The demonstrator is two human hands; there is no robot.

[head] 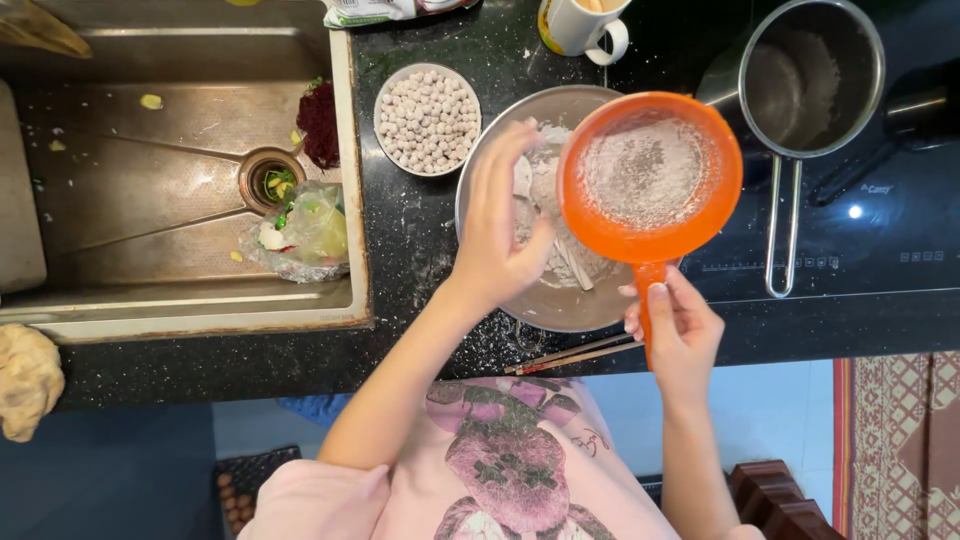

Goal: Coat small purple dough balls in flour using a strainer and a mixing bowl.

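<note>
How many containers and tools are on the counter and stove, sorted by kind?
Bowls: 2, the small white bowl of dough balls and the metal mixing bowl
Sieves: 1, the orange sieve, its handle in the right hand, with the left hand beside its rim
Saucepans: 1, the steel saucepan
Mugs: 1, the white mug
Chopstick pairs: 1, the chopsticks
Total: 6

— Where does the lens sit?
— On the person's head, looking straight down, close above the speckled black stone counter (420, 250).
— Any second view?
— None; steel sink (150, 190) left, black glass hob (880, 230) right.
</note>
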